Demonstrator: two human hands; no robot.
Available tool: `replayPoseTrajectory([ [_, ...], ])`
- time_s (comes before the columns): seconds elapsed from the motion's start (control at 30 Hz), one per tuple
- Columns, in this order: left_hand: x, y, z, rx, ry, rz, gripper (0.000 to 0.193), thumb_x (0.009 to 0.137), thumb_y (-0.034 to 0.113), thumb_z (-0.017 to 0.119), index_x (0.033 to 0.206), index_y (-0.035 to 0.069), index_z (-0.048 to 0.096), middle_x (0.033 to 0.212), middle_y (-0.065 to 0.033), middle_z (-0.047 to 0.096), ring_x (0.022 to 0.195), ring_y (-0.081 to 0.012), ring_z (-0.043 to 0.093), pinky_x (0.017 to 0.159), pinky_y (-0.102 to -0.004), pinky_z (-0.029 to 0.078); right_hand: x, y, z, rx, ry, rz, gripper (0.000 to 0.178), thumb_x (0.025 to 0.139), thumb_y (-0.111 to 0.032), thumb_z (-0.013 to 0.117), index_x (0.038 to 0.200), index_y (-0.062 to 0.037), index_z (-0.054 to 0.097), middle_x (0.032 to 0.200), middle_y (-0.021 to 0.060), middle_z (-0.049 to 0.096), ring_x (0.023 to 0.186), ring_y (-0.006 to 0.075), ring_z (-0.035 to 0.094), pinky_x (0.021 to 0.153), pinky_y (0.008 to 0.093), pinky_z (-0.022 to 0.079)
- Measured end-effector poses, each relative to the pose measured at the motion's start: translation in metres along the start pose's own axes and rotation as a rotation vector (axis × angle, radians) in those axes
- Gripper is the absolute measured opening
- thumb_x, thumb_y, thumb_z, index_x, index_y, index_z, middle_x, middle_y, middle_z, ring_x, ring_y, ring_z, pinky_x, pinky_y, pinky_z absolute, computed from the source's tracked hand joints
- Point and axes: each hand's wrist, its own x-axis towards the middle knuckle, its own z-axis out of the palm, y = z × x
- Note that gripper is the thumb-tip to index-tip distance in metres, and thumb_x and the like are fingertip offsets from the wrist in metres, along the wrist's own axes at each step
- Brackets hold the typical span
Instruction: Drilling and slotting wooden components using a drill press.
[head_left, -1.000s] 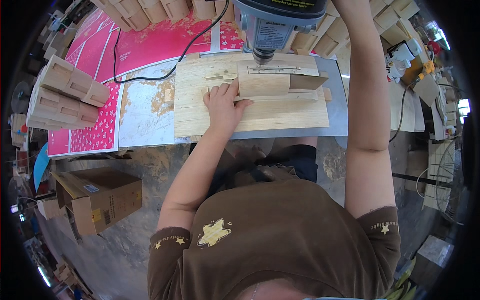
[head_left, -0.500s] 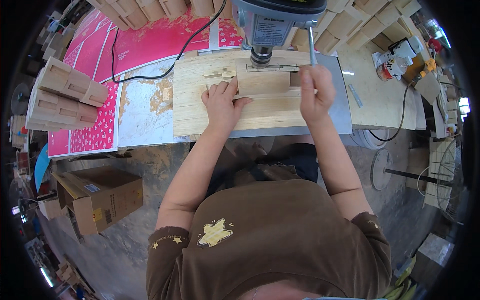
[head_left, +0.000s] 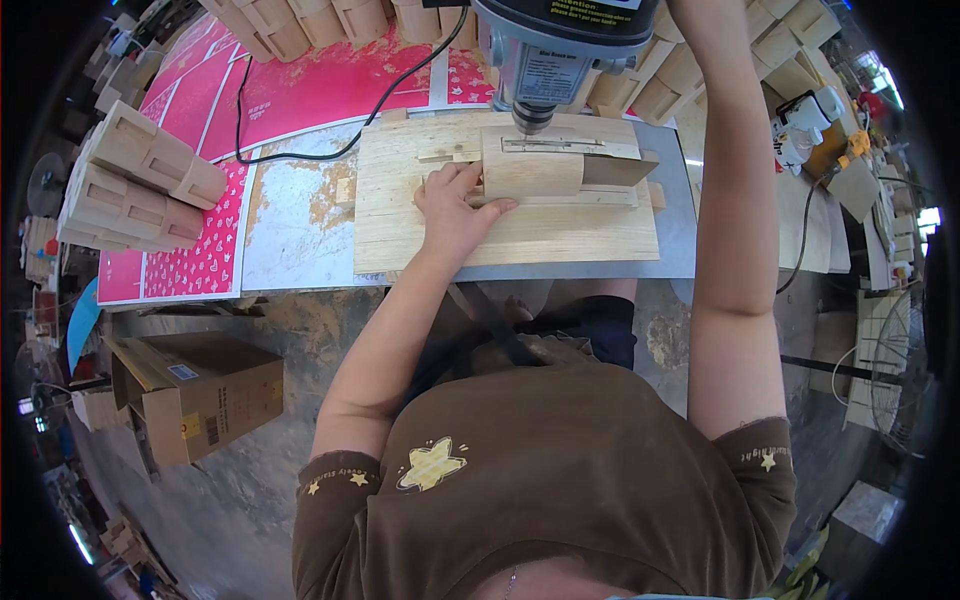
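Note:
A pale wooden block [head_left: 530, 175] with a rounded front and a narrow slot on its top face lies on a flat wooden board [head_left: 560, 235]. My left hand [head_left: 452, 212] holds the block's left end, its fingers curled against the end and its thumb along the front edge. Over the slot hangs the chuck [head_left: 533, 118] of a grey bench drill [head_left: 555, 60]. My right forearm [head_left: 735, 170] stretches up past the drill's right side. Only the base of my right hand [head_left: 705, 10] shows at the top edge; its fingers are out of sight.
Stacked slotted wooden pieces [head_left: 150, 180] stand on the left, and more line the back [head_left: 350, 20]. A black cord [head_left: 350, 130] curves over the pink sheet [head_left: 320, 95]. White bottles [head_left: 800, 130] stand at the right. An open cardboard box [head_left: 205, 390] is on the floor.
My right hand has left the drill's lever and moved up to the top edge. The chuck appears slightly higher above the block. My left hand stays at the block's left end.

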Motion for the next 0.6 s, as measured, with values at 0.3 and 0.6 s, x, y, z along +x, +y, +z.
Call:
replayPoseTrajectory([
  [0.3,0.004,-0.007,-0.011,-0.08,0.016,0.067,0.04,0.054,0.014,0.081,0.091,0.006,0.066,0.087,-0.0051,0.057,0.085,-0.023,0.056,0.078,-0.0336,0.043,-0.106,0.076,-0.005,0.222,-0.418,0.043,0.033,0.08,-0.015,0.065,0.11,-0.004,0.056,0.086,0.006,0.059,0.078,0.0165,0.055,0.071,0.0274,0.043],
  [0.6,-0.022,-0.03,-0.093,-0.315,-0.078,0.045,0.041,0.054,0.011,0.083,0.089,0.006,0.063,0.097,-0.0044,0.054,0.093,-0.018,0.054,0.075,-0.0283,0.048,-0.193,0.05,-0.032,0.503,-0.723,0.552,0.022,0.079,-0.01,0.068,0.097,0.0009,0.061,0.081,-0.0014,0.059,0.073,0.0058,0.049,0.065,0.022,0.041],
])
